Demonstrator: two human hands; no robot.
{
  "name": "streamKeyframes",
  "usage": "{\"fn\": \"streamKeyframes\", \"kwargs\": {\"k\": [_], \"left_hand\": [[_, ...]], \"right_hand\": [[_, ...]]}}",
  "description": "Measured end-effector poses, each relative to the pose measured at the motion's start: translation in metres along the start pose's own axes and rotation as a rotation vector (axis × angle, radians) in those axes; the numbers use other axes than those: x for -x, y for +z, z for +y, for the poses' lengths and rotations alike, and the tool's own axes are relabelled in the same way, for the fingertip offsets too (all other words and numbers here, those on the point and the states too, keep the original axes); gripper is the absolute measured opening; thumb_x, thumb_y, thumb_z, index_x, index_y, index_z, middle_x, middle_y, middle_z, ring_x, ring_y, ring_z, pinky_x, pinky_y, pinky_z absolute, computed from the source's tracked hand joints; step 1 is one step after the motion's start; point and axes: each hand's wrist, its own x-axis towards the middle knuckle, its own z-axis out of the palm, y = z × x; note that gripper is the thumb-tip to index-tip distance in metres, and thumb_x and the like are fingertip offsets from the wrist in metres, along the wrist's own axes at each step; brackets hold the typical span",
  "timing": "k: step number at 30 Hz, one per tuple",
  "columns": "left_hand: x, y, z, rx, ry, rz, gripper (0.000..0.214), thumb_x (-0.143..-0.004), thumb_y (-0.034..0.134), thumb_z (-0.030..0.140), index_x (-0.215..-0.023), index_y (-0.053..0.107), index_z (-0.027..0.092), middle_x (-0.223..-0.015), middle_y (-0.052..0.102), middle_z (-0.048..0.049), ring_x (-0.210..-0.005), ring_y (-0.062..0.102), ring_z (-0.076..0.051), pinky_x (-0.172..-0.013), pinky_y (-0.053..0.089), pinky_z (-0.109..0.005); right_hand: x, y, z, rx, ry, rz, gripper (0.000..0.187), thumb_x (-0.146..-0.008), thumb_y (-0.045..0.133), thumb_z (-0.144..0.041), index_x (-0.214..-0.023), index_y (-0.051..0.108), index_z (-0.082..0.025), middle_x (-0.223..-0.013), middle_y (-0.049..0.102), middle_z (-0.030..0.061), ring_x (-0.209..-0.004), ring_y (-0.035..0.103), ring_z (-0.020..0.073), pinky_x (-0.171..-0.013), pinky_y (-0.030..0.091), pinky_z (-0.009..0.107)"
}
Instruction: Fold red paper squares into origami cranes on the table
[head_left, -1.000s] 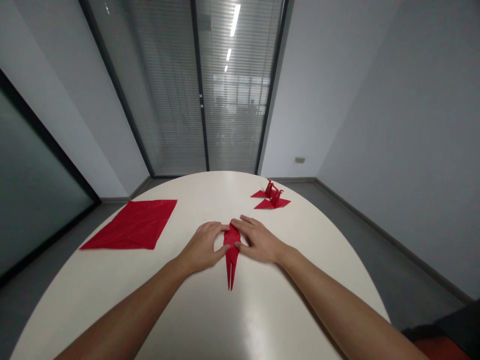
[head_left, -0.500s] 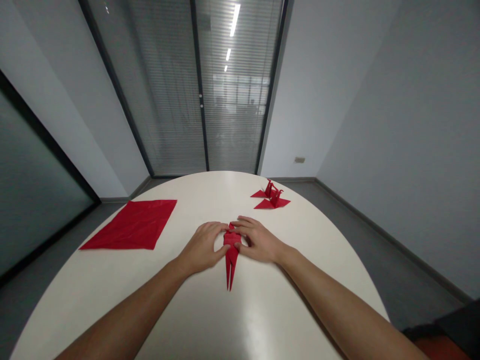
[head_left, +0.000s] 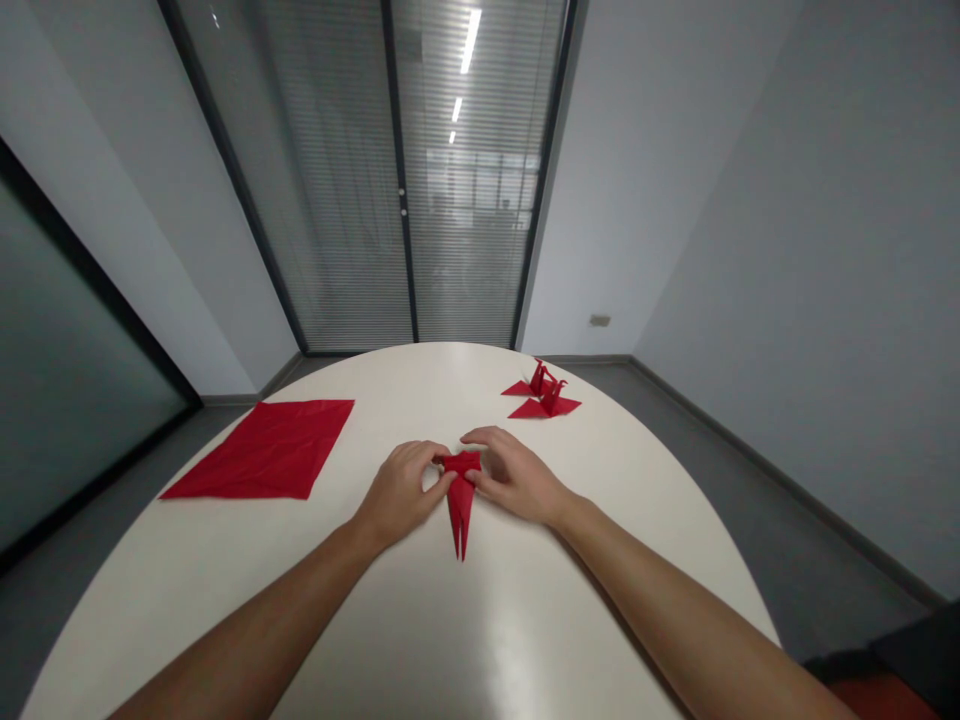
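A narrow folded red paper piece (head_left: 459,495) lies near the middle of the round white table (head_left: 420,620), its two thin points aimed toward me. My left hand (head_left: 401,487) pinches its upper left edge with thumb and fingers curled. My right hand (head_left: 510,474) grips the upper right edge, fingers arched over the top. The top of the piece is lifted slightly off the table between both hands.
A flat red paper square (head_left: 264,449) lies at the table's left. Two finished red paper cranes (head_left: 543,392) stand at the far right of the table. Glass doors with blinds stand beyond the table; grey walls on both sides.
Both hands went from pressing flat on the paper to pinching its top. The top of the piece has been folded or pulled open sideways and looks shorter.
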Motion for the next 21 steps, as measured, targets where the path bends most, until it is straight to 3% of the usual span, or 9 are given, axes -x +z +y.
{"fn": "streamKeyframes", "kwargs": {"k": [3, 6, 9, 13, 17, 21], "left_hand": [[-0.002, -0.003, 0.004, -0.031, 0.043, 0.092, 0.007, -0.090, 0.063, 0.020, -0.096, 0.062, 0.021, -0.088, 0.068, -0.0020, -0.081, 0.063, -0.020, -0.077, 0.049, -0.034], [-0.003, -0.004, 0.006, -0.018, 0.138, 0.200, 0.006, -0.092, 0.062, 0.019, -0.097, 0.062, 0.020, -0.087, 0.068, -0.0026, -0.078, 0.063, -0.018, -0.075, 0.050, -0.032], [-0.003, -0.005, 0.006, -0.004, 0.261, 0.311, 0.010, -0.092, 0.062, 0.015, -0.100, 0.061, 0.020, -0.090, 0.069, -0.0034, -0.082, 0.064, -0.017, -0.077, 0.052, -0.031], [0.000, -0.007, 0.007, 0.005, 0.376, 0.402, 0.017, -0.091, 0.064, 0.011, -0.103, 0.060, 0.021, -0.096, 0.067, -0.0036, -0.089, 0.065, -0.016, -0.078, 0.054, -0.028], [0.001, -0.007, 0.008, 0.046, 0.350, 0.399, 0.017, -0.091, 0.062, 0.008, -0.102, 0.060, 0.021, -0.098, 0.066, -0.0036, -0.092, 0.065, -0.015, -0.080, 0.055, -0.027], [0.000, -0.003, 0.003, 0.062, 0.186, 0.240, 0.017, -0.091, 0.059, 0.010, -0.103, 0.060, 0.021, -0.100, 0.065, -0.0039, -0.095, 0.065, -0.018, -0.085, 0.055, -0.032]], "right_hand": [[0.000, 0.000, -0.001, -0.004, 0.065, 0.048, 0.041, -0.091, 0.067, -0.030, -0.130, 0.055, -0.022, -0.119, 0.067, 0.0099, -0.107, 0.064, 0.0231, -0.095, 0.052, 0.040], [-0.001, 0.000, -0.003, -0.002, 0.059, 0.072, 0.025, -0.094, 0.064, -0.031, -0.117, 0.062, -0.022, -0.102, 0.071, 0.0060, -0.087, 0.066, 0.0189, -0.081, 0.054, 0.034], [-0.001, -0.002, -0.008, 0.012, -0.045, 0.127, 0.012, -0.097, 0.060, -0.027, -0.107, 0.064, -0.022, -0.091, 0.069, 0.0042, -0.073, 0.062, 0.0151, -0.069, 0.052, 0.029], [-0.001, -0.003, -0.011, 0.033, -0.227, 0.214, 0.011, -0.096, 0.057, -0.018, -0.106, 0.061, -0.023, -0.095, 0.069, 0.0052, -0.070, 0.060, 0.0137, -0.063, 0.051, 0.026], [-0.001, -0.004, -0.011, 0.038, -0.268, 0.228, 0.013, -0.097, 0.055, -0.015, -0.106, 0.058, -0.023, -0.098, 0.068, 0.0066, -0.082, 0.064, 0.0161, -0.067, 0.053, 0.027], [-0.002, -0.004, -0.004, 0.057, -0.141, 0.126, 0.013, -0.097, 0.055, -0.017, -0.107, 0.060, -0.023, -0.103, 0.067, 0.0076, -0.094, 0.065, 0.0191, -0.081, 0.054, 0.032]]}}
